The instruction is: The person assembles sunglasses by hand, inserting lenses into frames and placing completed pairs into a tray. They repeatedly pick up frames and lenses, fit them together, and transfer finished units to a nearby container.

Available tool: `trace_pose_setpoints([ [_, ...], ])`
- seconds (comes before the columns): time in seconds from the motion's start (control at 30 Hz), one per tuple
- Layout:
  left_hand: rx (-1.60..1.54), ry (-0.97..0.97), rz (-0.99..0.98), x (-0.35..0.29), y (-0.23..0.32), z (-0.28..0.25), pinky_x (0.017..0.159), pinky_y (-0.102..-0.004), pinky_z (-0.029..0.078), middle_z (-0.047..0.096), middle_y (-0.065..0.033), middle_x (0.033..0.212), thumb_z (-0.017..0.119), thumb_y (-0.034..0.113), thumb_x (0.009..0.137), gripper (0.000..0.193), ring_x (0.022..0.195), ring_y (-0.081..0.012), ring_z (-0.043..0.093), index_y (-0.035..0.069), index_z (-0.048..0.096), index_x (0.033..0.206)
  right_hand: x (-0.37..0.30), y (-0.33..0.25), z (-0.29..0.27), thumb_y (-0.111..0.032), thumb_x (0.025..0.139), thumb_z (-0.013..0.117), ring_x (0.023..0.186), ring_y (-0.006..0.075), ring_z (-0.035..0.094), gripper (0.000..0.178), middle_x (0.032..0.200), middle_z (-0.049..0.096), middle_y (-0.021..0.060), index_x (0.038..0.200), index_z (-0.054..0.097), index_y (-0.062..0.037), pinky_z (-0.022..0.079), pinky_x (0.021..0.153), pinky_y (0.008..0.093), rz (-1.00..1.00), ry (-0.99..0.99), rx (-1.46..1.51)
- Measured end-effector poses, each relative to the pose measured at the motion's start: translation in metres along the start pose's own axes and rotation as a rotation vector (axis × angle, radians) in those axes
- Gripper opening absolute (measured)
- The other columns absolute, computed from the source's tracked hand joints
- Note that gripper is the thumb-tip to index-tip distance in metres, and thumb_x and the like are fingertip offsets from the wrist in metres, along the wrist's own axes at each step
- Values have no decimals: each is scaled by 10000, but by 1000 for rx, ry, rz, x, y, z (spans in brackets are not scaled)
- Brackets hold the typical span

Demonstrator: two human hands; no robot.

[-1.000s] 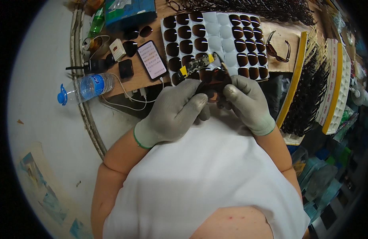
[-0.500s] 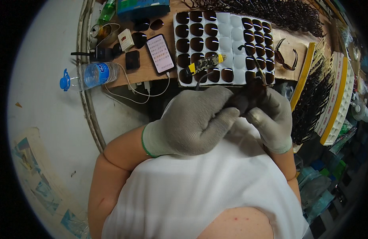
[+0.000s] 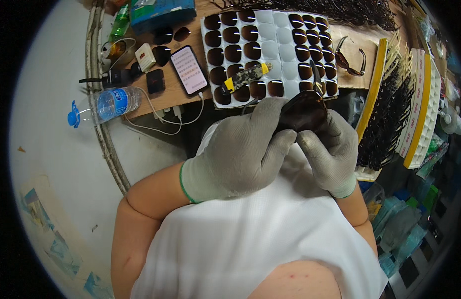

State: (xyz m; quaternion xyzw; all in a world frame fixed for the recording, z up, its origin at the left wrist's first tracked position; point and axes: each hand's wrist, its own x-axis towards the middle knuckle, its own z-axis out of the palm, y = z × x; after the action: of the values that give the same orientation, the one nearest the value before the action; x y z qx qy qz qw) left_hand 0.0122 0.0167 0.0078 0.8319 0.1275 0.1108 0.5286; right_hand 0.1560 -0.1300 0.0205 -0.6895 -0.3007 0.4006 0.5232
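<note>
Between my two grey-gloved hands is a pair of dark sunglasses (image 3: 306, 112), held just in front of the table's near edge. My left hand (image 3: 245, 147) grips its left side with thumb and fingers pressed together. On the other side my right hand (image 3: 330, 149) pinches it, thumb at the lower edge of the dark lens. One temple arm points up and away, over a white lens tray (image 3: 286, 62). Rows of brown lenses fill the tray's left and right parts; the middle pockets hold none. A yellow-and-black utility knife (image 3: 246, 78) lies across the tray. My gloves cover part of the frame.
Left on the table (image 3: 165, 99) are a lit phone (image 3: 189, 71) with a white cable, loose lenses and a small box (image 3: 145, 57). A water bottle (image 3: 106, 105) juts past the table's left edge. Finished-looking sunglasses (image 3: 351, 62) lie right, beside racks of dark frames (image 3: 390, 114).
The sunglasses have turned in my hands, so a dark lens now faces up toward the view. The whole table scene has shifted slightly left and up.
</note>
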Motion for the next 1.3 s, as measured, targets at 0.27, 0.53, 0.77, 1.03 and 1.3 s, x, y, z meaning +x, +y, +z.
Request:
trace_pose_setpoints([
  [0.27, -45, 64, 56, 8, -10, 26, 547, -382, 555, 671, -179, 756, 630, 106, 931, 361, 599, -315, 686, -81, 536, 1225, 1, 17, -13, -156, 904, 738, 829, 107, 629, 275, 963, 695, 86, 1073, 658, 45, 515, 736, 252, 149, -24, 182],
  [0.53, -313, -81, -347, 40, -22, 34, 600, -357, 543, 679, -201, 769, 609, 148, 902, 276, 655, -320, 696, 9, 693, 1124, 22, 41, -78, -169, 687, 864, 829, 378, 603, 352, 920, 614, 175, 919, 653, -11, 491, 783, 429, -449, -378, -376],
  [0.77, 709, -74, -635, 84, -121, 131, 900, -460, 548, 637, -238, 1149, 705, 312, 885, 375, 1031, -397, 658, 6, 663, 1100, 4, 54, -143, -68, 884, 656, 743, 279, 678, 260, 831, 676, 176, 1107, 624, 61, 542, 692, 371, -74, -212, -246],
  [1.03, 446, 120, -617, 85, -109, 134, 805, -411, 553, 642, -205, 1024, 733, 208, 873, 337, 925, -320, 674, -44, 595, 1049, 18, 51, -137, 41, 895, 489, 1133, 275, 665, 673, 1341, 563, 250, 1513, 224, 58, 544, 974, 371, 88, -262, 289],
  [1.3, -736, 215, -475, 70, -18, 106, 700, -259, 514, 616, -66, 892, 698, 80, 914, 200, 792, -116, 605, 11, 565, 1047, 25, 54, -124, -32, 916, 579, 852, 140, 685, 389, 972, 699, 146, 1277, 464, 58, 559, 795, 288, 101, -220, -31],
])
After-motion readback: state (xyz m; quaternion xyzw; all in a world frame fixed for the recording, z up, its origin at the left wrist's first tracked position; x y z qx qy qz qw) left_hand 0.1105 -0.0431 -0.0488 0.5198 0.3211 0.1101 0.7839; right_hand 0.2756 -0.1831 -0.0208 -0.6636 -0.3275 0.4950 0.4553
